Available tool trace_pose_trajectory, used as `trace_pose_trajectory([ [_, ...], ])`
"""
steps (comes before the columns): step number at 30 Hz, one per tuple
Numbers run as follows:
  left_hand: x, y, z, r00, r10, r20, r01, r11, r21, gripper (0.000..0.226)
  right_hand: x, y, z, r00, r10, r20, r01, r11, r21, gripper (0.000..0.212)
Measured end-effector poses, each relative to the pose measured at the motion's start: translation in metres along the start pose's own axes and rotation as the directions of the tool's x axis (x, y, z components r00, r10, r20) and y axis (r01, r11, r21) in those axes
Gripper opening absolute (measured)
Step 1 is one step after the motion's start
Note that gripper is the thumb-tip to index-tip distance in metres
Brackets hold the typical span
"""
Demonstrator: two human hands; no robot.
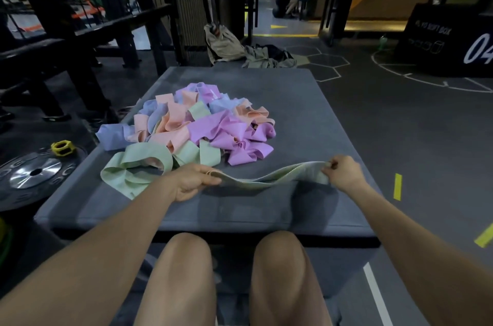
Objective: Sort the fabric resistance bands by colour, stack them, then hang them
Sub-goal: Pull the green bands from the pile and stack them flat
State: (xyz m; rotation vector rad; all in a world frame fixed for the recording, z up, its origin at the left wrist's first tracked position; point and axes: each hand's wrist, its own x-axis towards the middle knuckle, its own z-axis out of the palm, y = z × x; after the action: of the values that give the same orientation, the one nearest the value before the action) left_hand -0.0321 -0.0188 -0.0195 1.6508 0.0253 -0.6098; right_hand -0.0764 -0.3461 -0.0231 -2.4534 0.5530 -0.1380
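Head view: left hand (192, 181) and right hand (344, 172) each pinching an end of a green band (269, 177), stretched flat just above near part of grey pad (306, 117). Jumbled pile of bands (197, 125) behind, mid-pad. Bare pad to right. Dim gym floor, weight plate (34, 172) left.

Pale green band (272, 179); pile (197, 125) of lilac, peach, blue, green; grey mat (306, 112).

Grey padded box (306, 117); band heap (192, 125)
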Motion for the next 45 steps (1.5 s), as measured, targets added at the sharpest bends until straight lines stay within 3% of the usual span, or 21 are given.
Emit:
trace_pose_trajectory([
  [2,0.004,-0.004,0.000,1.000,-0.007,-0.020,0.005,0.996,-0.094,0.014,-0.001,-0.001,0.000,1.000,0.003,-0.003,-0.003,1.000,-0.021,0.016],
  [4,0.009,-0.009,-0.001,0.998,-0.036,-0.060,0.032,0.997,-0.069,0.015,-0.002,0.000,0.000,1.000,0.006,-0.005,-0.006,1.000,-0.024,0.014],
  [7,0.014,-0.015,0.000,0.982,0.046,-0.184,0.004,0.966,0.260,0.014,-0.002,0.002,0.002,1.000,0.005,0.011,-0.005,1.000,-0.015,0.019],
  [9,0.016,-0.016,0.001,0.954,0.164,-0.250,-0.018,0.866,0.500,0.018,-0.003,0.003,0.001,1.000,0.002,0.016,-0.002,1.000,-0.007,0.014],
  [11,0.017,-0.017,-0.001,0.910,0.269,-0.316,-0.035,0.809,0.587,0.017,-0.004,0.004,0.001,1.000,0.012,0.024,-0.012,1.000,0.001,0.016],
  [15,0.017,-0.009,-0.002,0.859,0.395,-0.326,-0.116,0.769,0.628,0.016,-0.001,0.009,-0.001,0.999,0.031,0.008,-0.032,0.997,0.070,0.018],
  [21,0.036,0.035,0.023,0.807,0.468,-0.360,-0.195,0.786,0.586,0.010,0.027,0.016,-0.023,0.991,0.081,-0.106,-0.058,0.977,0.203,0.033],
  [24,0.061,0.064,0.043,0.783,0.502,-0.367,-0.213,0.771,0.600,0.010,0.053,0.017,-0.039,0.981,0.102,-0.166,-0.056,0.964,0.260,0.016],
  [27,0.095,0.093,0.067,0.788,0.519,-0.331,-0.229,0.747,0.624,0.011,0.083,0.019,-0.050,0.974,0.086,-0.209,-0.029,0.965,0.259,0.019],
  [29,0.122,0.108,0.083,0.799,0.504,-0.328,-0.249,0.774,0.582,0.007,0.105,0.020,-0.054,0.970,0.077,-0.232,-0.016,0.967,0.255,0.021],
  [31,0.151,0.121,0.098,0.798,0.486,-0.356,-0.242,0.799,0.550,0.017,0.128,0.022,-0.055,0.965,0.096,-0.243,-0.029,0.964,0.263,0.022],
  [35,0.203,0.136,0.124,0.817,0.421,-0.395,-0.164,0.825,0.541,0.019,0.176,0.029,-0.046,0.957,0.161,-0.241,-0.082,0.948,0.308,0.019],
  [38,0.247,0.127,0.132,0.841,0.401,-0.363,-0.202,0.855,0.477,0.027,0.206,0.037,-0.032,0.955,0.174,-0.240,-0.094,0.946,0.311,0.018],
  [41,0.277,0.110,0.136,0.840,0.432,-0.329,-0.173,0.787,0.592,0.015,0.227,0.045,-0.016,0.954,0.170,-0.245,-0.090,0.947,0.307,0.016],
  [45,0.283,0.096,0.114,0.786,0.564,-0.254,-0.145,0.566,0.811,0.014,0.237,0.046,-0.004,0.948,0.172,-0.267,-0.080,0.943,0.322,0.018],
])
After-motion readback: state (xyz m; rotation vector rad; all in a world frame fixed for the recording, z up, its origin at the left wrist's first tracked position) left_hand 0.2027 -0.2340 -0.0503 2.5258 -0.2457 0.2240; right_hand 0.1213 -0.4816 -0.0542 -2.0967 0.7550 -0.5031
